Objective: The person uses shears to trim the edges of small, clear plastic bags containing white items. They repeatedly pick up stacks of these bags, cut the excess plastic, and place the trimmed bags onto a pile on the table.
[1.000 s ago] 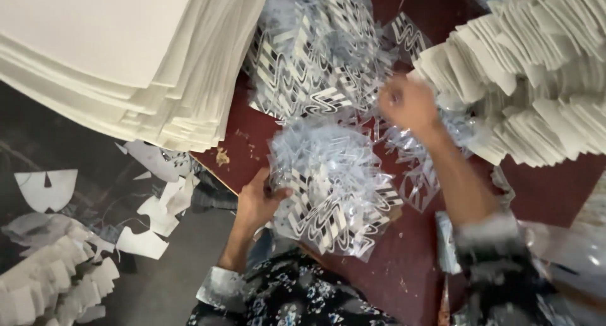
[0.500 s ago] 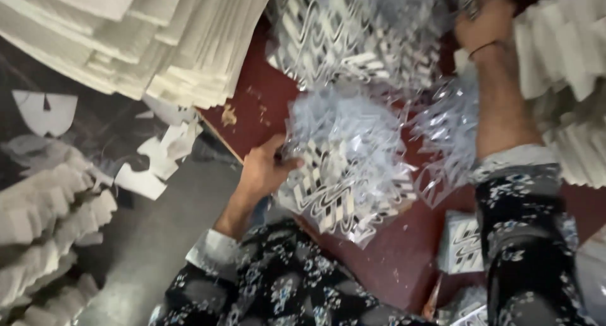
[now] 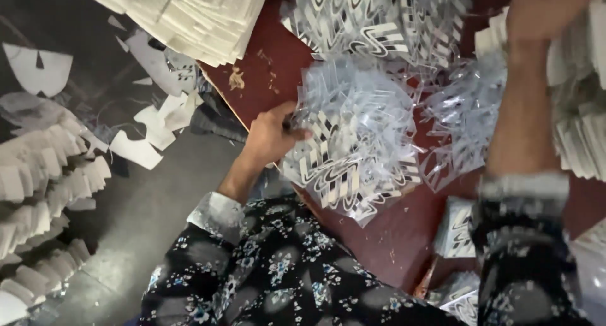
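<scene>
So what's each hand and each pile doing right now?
left hand: gripping the edge of the near pile
near pile of clear cut-out film pieces: heaped loosely on the red-brown table
right hand: raised at the top edge, blurred; grip unclear
stack of white sheets: piled flat, overhanging the table edge
white scraps: scattered on the floor

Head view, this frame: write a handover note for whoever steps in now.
Left hand: grips the near edge of the pile of clear patterned film cut-outs on the dark red table.
Right hand: raised at the top right by the stacked white pieces; its grip is blurred.
More film pieces lie farther back; white sheets at top left.
How much is done or left cannot be told.
</scene>
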